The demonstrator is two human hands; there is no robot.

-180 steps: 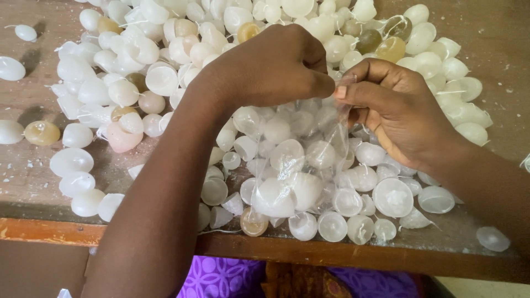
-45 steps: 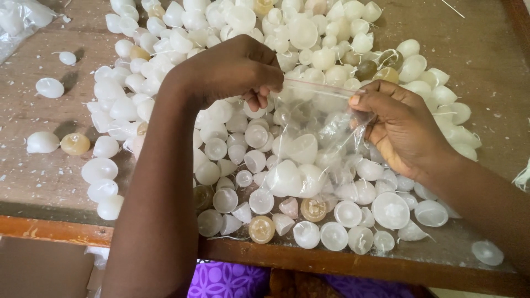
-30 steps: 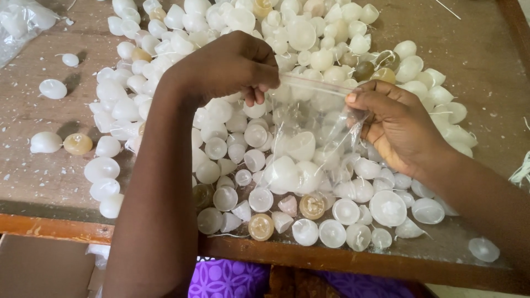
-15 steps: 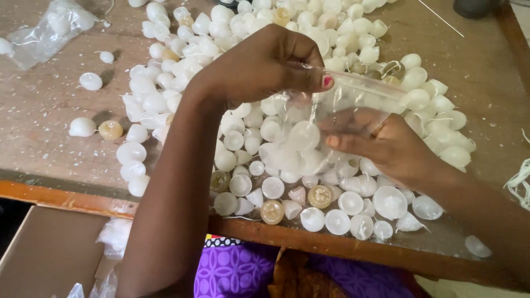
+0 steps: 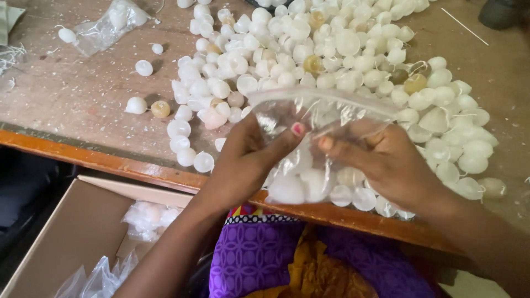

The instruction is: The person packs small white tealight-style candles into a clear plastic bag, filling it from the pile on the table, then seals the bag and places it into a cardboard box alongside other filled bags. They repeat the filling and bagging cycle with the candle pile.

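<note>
At the lower left of the frame an open cardboard box (image 5: 72,237) stands below the table edge, with filled clear bags (image 5: 146,218) lying in it. Above it, on the wooden table (image 5: 72,105), the upper left corner shows a small clear bag (image 5: 107,25) with a few white pieces in it, and single white balls (image 5: 144,68) lie scattered near it, one amber ball (image 5: 160,108) among them.

Across the top and centre spreads a big heap of white balls (image 5: 309,49), most of them white, a few amber or darker.

In the middle, just above the near table edge, the left hand (image 5: 248,160) pinches the left side of a clear plastic bag (image 5: 320,118) between thumb and fingers, closed tight on the film. The bag is held up off the table, its mouth toward the heap, and several white balls sit in its bottom at centre frame.

To the right, the right hand (image 5: 386,160) grips the bag's other side, fingers curled around it and holding firmly. Further right, more white balls lie on the table, reaching the right edge. Purple patterned cloth (image 5: 265,259) shows at the bottom centre.
</note>
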